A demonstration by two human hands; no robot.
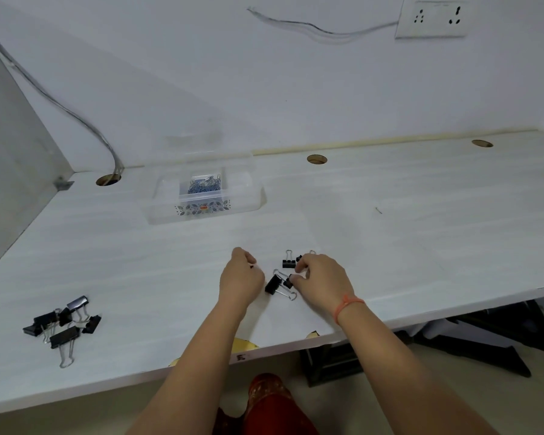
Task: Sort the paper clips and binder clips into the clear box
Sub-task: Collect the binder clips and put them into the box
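A clear box (242, 189) stands at the back of the white desk, with blue paper clips (204, 184) heaped in its middle compartment. Several small black binder clips (278, 282) lie near the desk's front edge between my hands. My left hand (241, 279) is closed, with a small black piece showing at its fingertips. My right hand (322, 282) pinches small binder clips with thumb and fingers; one more clip (288, 263) sits just left of its fingertips. A pile of larger black binder clips (62, 324) lies at the front left.
Three round cable holes (317, 159) run along the desk's back edge, and a cable drops into the left one (108, 179). A wall socket (434, 18) sits at the upper right. A grey side panel (10, 164) bounds the desk on the left.
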